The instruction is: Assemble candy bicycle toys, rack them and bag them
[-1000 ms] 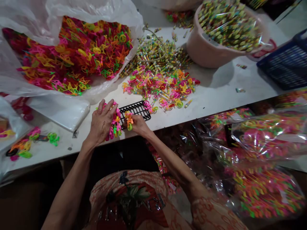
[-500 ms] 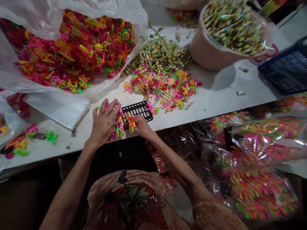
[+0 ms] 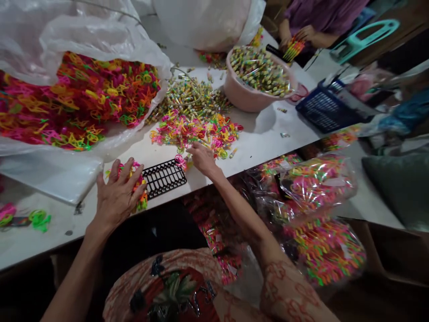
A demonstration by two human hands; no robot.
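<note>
A black plastic rack [image 3: 164, 179] lies on the white table near its front edge. My left hand [image 3: 115, 197] rests with spread fingers over bright plastic pieces [image 3: 142, 201] at the rack's left end. My right hand [image 3: 203, 158] is at the near side of a pile of colourful plastic pieces [image 3: 197, 129], beyond the rack's right end. Its fingers are partly bent and touch the pile's edge; whether they grip a piece is too small to tell. One pink piece [image 3: 181, 162] sits at the rack's upper right corner.
An open plastic bag [image 3: 161, 62] of coloured pieces fills the left. Behind the pile are small wrapped tubes [image 3: 187, 94] and a pink basin [image 3: 244, 96] full of them. A blue basket [image 3: 321, 107] stands right; another person's hands [image 3: 306, 33] hold coloured pieces at the back.
My right hand has left the rack, where it held orange and green pieces, and moved to the pile. My left hand stays over the rack's left end. The view has swung right.
</note>
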